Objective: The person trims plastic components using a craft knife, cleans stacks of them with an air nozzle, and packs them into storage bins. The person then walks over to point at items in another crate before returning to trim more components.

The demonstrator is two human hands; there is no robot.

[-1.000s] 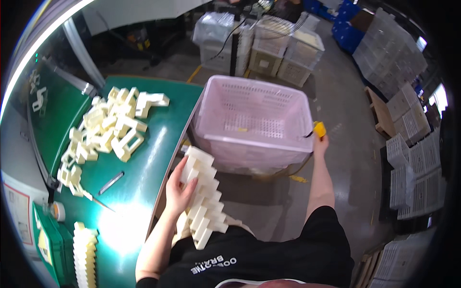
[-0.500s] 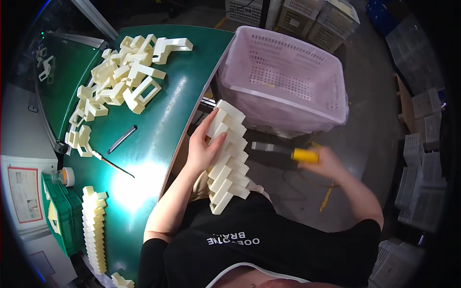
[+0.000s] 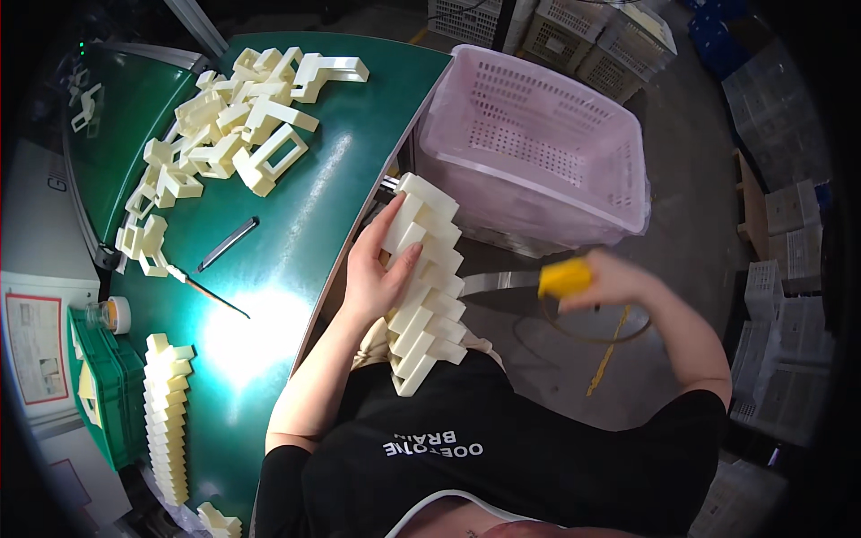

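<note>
A stack of cream plastic parts (image 3: 432,305), nested in stepped rows, lies over my lap beside the table edge. My left hand (image 3: 377,264) is closed round its left side, thumb and fingers pressed on the parts. Off to the right, my right hand (image 3: 610,280) grips the yellow handle of a hand tool (image 3: 565,279). From that handle a flat grey metal strip reaches left to the stack's right edge; blur hides whether it touches. A thin brown cord (image 3: 596,341) loops below the right hand.
The green table (image 3: 332,206) at left bears a pile of loose cream parts (image 3: 224,117), a grey craft knife (image 3: 228,244), a thin brush (image 3: 211,294), another stepped stack (image 3: 166,421) and a jar (image 3: 117,315). A green case (image 3: 112,394) stands there too. Ahead is a pink perforated crate (image 3: 538,184).
My right hand has shifted slightly to the right and up with the yellow-handled tool, whose handle has tilted. My left hand still holds the stack. The whole view has shifted a little.
</note>
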